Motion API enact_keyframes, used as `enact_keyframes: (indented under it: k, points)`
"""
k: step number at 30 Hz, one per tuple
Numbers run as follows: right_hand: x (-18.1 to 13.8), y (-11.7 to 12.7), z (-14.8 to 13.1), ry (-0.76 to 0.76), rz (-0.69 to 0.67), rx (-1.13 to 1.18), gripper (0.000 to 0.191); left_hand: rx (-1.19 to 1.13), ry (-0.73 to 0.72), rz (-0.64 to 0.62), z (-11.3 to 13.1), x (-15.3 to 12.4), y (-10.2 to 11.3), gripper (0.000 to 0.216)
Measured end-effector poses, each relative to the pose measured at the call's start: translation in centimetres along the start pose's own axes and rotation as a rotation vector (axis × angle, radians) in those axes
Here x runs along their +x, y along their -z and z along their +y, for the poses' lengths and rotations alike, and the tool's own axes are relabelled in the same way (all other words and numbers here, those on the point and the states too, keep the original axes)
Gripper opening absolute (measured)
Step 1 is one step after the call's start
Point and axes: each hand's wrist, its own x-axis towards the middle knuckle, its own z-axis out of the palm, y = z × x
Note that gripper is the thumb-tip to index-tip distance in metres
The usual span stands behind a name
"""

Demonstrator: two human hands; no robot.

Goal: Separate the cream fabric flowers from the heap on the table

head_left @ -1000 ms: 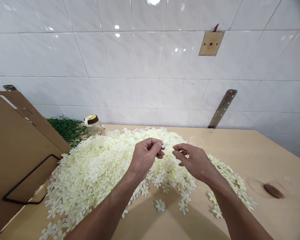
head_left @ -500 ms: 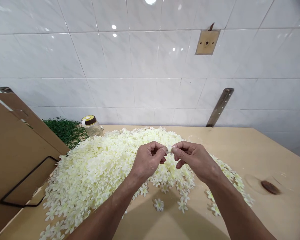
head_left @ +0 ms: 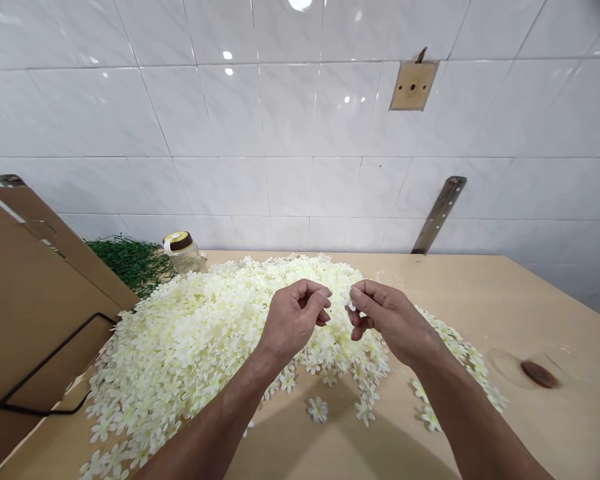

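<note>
A big heap of small cream-white fabric flowers (head_left: 200,333) covers the middle and left of the wooden table (head_left: 530,313). Both hands hover over the heap's near right side. My left hand (head_left: 293,320) is curled, thumb and forefinger pinched together; what they hold is too small to name. My right hand (head_left: 387,320) faces it a few centimetres away, pinching a small white flower piece (head_left: 351,305) between thumb and forefinger. A few loose flowers (head_left: 319,409) lie on the bare wood below the hands.
An open cardboard box (head_left: 35,307) with a black strap stands at the left. Behind it lie green artificial grass (head_left: 130,261) and a small jar (head_left: 183,252) with a brown lid. A white tiled wall backs the table. A dark knot (head_left: 540,375) marks the wood at right.
The hands came together over the heap half a second ago, fingertips touching around a flower piece. Now they have drawn slightly apart, the right hand keeping the white piece.
</note>
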Motion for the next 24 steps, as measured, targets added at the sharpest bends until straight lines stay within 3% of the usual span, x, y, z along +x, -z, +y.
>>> enact_keyframes:
  k: [12, 16, 24]
  points:
    - [-0.16, -0.28, -0.38, -0.012, -0.030, 0.137, 0.039, -0.135, 0.074, -0.059, 0.68, -0.07, -0.12, 0.028]
    - [-0.13, -0.32, -0.26, 0.008, -0.022, 0.086, 0.035, -0.157, 0.097, -0.122, 0.69, -0.19, -0.27, 0.028]
    - [0.12, -0.48, 0.49, 0.067, 0.097, -0.117, 0.037, -0.146, 0.049, -0.104, 0.34, -0.21, -0.21, 0.024]
